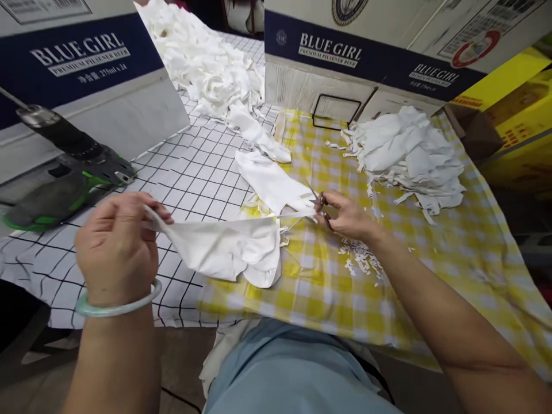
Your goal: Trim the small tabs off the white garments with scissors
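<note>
My left hand (121, 244), closed with a bracelet at its wrist, pinches one corner of a white fabric piece (228, 247). The top edge of the piece is stretched taut toward my right hand (349, 218), and its lower part droops onto the table. My right hand is closed around small metal scissors (318, 201), blades pointing up and left. The far end of the taut edge reaches these fingers; whether they also pinch it I cannot tell. Just behind lies another white fabric piece (276, 179). Small white scraps (364, 259) are scattered below my right hand.
A stack of white pieces (409, 155) lies at the right, and a large white heap (202, 66) at the back. Two cardboard boxes, a left one (142, 115) and a right one (297, 86), border the table. A power drill (64, 138) is at the left.
</note>
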{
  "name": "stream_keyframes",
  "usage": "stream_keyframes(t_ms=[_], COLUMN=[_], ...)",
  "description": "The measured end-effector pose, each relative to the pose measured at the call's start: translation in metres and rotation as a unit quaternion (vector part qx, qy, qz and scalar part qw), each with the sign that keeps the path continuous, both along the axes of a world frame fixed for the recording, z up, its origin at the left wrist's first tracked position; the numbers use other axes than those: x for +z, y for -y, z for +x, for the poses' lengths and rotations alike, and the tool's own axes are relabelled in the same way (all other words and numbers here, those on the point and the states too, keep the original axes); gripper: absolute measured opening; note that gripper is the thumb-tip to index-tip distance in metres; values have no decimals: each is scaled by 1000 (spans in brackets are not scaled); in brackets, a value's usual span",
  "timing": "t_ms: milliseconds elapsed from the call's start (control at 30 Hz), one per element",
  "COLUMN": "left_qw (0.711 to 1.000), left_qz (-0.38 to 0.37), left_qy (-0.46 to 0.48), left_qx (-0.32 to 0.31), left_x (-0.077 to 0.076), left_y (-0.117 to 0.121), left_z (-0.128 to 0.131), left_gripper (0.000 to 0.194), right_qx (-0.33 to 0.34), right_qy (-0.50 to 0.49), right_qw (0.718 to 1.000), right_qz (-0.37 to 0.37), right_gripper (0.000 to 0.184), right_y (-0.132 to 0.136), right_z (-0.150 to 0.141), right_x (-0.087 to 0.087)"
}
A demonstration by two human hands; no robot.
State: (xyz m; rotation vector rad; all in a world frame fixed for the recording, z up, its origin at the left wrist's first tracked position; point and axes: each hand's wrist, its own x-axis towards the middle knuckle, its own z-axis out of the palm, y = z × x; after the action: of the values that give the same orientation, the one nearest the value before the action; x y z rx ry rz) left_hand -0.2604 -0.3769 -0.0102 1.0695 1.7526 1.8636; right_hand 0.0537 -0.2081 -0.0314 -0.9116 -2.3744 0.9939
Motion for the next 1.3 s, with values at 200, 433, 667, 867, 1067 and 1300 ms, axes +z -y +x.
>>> stream_keyframes(t_ms=[200, 433, 667, 867, 1067, 1300], left_qw=[987, 826, 761, 779, 850, 958], left_qz=[-61, -91, -103, -96, -132, -202], left_qy=[-146, 519, 603, 578, 417, 29], left_qx=[12, -200, -216, -222, -293, -201], left_x=[-23, -32, -21, 0, 20, 8], left_y=[3, -23, -32, -18, -19, -2], left_z=[59, 131, 98, 90, 70, 46], left_gripper=[24, 9, 18, 20, 15, 15], right_qx=[-28, 120, 174, -78, 49, -31], right_qy=[-128, -49, -3, -109, -192, -251], right_qw=[983, 987, 976, 980, 935, 845], right_qz=[-129, -92, -128, -146, -294, -472], right_gripper=[8, 10, 12, 36, 38, 32], right_y=[22, 64, 58, 18, 39, 36], right_z=[-15, -24, -16, -31, -81, -76], right_x=[-7, 20, 12, 5, 3, 32])
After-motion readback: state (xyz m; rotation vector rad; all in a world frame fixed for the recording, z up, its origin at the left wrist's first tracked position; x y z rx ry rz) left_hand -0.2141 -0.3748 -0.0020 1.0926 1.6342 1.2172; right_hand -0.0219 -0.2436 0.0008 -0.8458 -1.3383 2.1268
